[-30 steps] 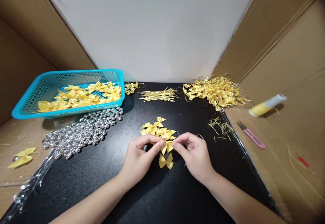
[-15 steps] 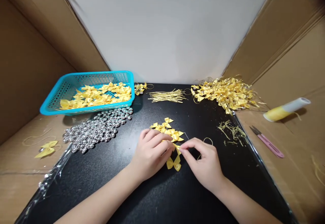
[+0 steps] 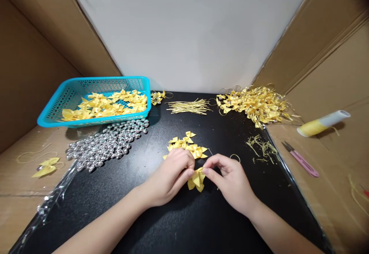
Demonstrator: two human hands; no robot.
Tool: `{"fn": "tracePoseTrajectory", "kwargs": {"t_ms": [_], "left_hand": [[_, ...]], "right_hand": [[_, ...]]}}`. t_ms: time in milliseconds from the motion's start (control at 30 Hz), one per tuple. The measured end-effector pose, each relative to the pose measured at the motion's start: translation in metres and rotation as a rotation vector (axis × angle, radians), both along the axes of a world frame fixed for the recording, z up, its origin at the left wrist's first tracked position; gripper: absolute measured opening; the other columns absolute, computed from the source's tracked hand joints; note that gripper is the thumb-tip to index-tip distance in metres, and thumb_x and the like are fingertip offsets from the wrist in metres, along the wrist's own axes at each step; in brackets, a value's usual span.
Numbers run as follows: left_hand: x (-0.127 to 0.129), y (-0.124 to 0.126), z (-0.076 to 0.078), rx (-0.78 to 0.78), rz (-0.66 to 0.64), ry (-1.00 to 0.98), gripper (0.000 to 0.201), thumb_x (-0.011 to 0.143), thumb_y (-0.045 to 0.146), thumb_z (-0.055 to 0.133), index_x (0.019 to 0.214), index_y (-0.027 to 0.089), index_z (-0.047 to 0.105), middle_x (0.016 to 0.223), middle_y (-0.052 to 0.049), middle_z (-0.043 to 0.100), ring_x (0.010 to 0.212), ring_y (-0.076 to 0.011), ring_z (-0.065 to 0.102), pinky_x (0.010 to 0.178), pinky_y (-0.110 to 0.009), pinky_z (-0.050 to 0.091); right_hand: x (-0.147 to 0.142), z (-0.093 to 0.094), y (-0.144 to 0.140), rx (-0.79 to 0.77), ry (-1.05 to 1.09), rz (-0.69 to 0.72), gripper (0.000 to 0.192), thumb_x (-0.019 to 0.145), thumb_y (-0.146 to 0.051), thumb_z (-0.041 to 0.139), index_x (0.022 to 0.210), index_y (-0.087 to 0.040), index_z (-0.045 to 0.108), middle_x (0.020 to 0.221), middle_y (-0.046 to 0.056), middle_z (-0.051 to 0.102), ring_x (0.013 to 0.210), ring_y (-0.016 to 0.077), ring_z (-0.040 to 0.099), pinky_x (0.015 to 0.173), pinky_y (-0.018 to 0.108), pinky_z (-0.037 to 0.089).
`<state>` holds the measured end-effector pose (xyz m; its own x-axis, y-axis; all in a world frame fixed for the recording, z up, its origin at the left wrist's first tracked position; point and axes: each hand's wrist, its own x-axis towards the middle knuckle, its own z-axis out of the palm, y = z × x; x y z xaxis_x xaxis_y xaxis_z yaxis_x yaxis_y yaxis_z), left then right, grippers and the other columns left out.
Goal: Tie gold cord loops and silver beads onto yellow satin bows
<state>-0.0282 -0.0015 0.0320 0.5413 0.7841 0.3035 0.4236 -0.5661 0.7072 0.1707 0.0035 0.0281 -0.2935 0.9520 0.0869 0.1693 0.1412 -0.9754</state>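
Between finger and thumb, my right hand (image 3: 233, 181) pinches a yellow ribbon bow (image 3: 198, 178) over the middle of the black table. A thin, needle-like pin (image 3: 210, 151) points up just behind those fingertips. My left hand (image 3: 173, 175) is closed just left of the bow, thumb against curled fingers; whatever it may grip is hidden. Loose yellow bows (image 3: 187, 146) lie just beyond the left hand, partly covered by it. A thin gold cord loop (image 3: 235, 155) shows behind my right hand.
Back left stands a blue basket (image 3: 95, 123) of bows, with silver beads (image 3: 106, 142) before it. Gold cord pieces (image 3: 188, 107) and a pile of beaded bows (image 3: 256, 106) lie at the back. Right are cord scraps (image 3: 262, 148), pink snips (image 3: 301, 161) and a thread spool (image 3: 323, 124).
My left hand has drawn slightly left, away from the right fingertips, and its fingers have curled in. The pinched bow shows more fully now. The view has shifted slightly.
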Motion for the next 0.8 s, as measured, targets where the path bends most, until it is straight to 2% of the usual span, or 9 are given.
{"fn": "tracePoseTrajectory", "kwargs": {"t_ms": [167, 300, 400, 500, 600, 700, 800], "left_hand": [[0.005, -0.001, -0.002, -0.058, 0.088, -0.138, 0.018, 0.1, 0.022, 0.038, 0.083, 0.02, 0.044, 0.082, 0.0, 0.05, 0.079, -0.0143, 0.045, 0.075, -0.028, 0.036], [0.008, -0.001, -0.004, -0.183, 0.067, -0.232, 0.023, 0.102, 0.03, 0.033, 0.084, 0.02, 0.042, 0.084, -0.001, 0.048, 0.08, -0.0138, 0.045, 0.074, -0.026, 0.038], [0.008, 0.001, -0.002, -0.204, 0.026, -0.194, 0.025, 0.102, 0.032, 0.032, 0.084, 0.02, 0.044, 0.084, -0.001, 0.048, 0.08, -0.0143, 0.045, 0.075, -0.027, 0.038], [0.006, 0.003, 0.0, -0.156, -0.003, -0.116, 0.022, 0.1, 0.033, 0.039, 0.084, 0.019, 0.046, 0.084, -0.001, 0.051, 0.081, -0.0152, 0.046, 0.076, -0.028, 0.037], [0.002, 0.005, 0.0, -0.105, -0.022, -0.071, 0.019, 0.098, 0.03, 0.043, 0.084, 0.019, 0.048, 0.085, -0.001, 0.054, 0.082, -0.0155, 0.047, 0.077, -0.028, 0.037], [0.0, 0.005, -0.001, -0.04, -0.016, -0.004, 0.016, 0.097, 0.027, 0.046, 0.084, 0.019, 0.049, 0.086, -0.002, 0.056, 0.082, -0.0159, 0.048, 0.077, -0.029, 0.036], [0.0, 0.005, -0.001, 0.044, 0.004, 0.096, 0.015, 0.096, 0.027, 0.05, 0.083, 0.019, 0.05, 0.084, -0.001, 0.059, 0.081, -0.0161, 0.048, 0.077, -0.03, 0.035]], "right_hand": [[-0.002, 0.001, 0.001, -0.083, 0.126, -0.035, 0.006, 0.079, -0.019, 0.068, 0.073, -0.02, 0.066, 0.07, -0.003, 0.067, 0.068, 0.01, 0.06, 0.065, 0.021, 0.047], [-0.004, 0.0, 0.002, -0.161, 0.228, -0.034, 0.005, 0.077, -0.021, 0.07, 0.074, -0.02, 0.065, 0.069, -0.004, 0.065, 0.066, 0.0091, 0.058, 0.063, 0.02, 0.047], [-0.004, 0.0, 0.002, -0.168, 0.232, -0.008, 0.005, 0.077, -0.021, 0.07, 0.075, -0.02, 0.065, 0.07, -0.003, 0.064, 0.066, 0.0095, 0.058, 0.064, 0.021, 0.048], [-0.003, 0.0, 0.001, -0.093, 0.156, -0.007, 0.004, 0.079, -0.02, 0.067, 0.076, -0.02, 0.064, 0.073, -0.002, 0.066, 0.071, 0.0114, 0.06, 0.068, 0.023, 0.05], [0.0, 0.0, 0.001, 0.092, 0.013, -0.02, 0.004, 0.081, -0.017, 0.066, 0.083, -0.02, 0.063, 0.077, 0.0, 0.068, 0.074, 0.0131, 0.063, 0.072, 0.026, 0.05], [0.004, 0.0, 0.003, 0.476, -0.168, 0.012, 0.012, 0.083, -0.011, 0.063, 0.09, -0.02, 0.063, 0.084, 0.001, 0.07, 0.079, 0.0145, 0.064, 0.076, 0.03, 0.048], [0.009, -0.002, 0.006, 0.806, -0.336, 0.026, 0.012, 0.085, -0.008, 0.062, 0.086, -0.02, 0.063, 0.091, 0.002, 0.071, 0.085, 0.0163, 0.062, 0.079, 0.034, 0.044]]}}
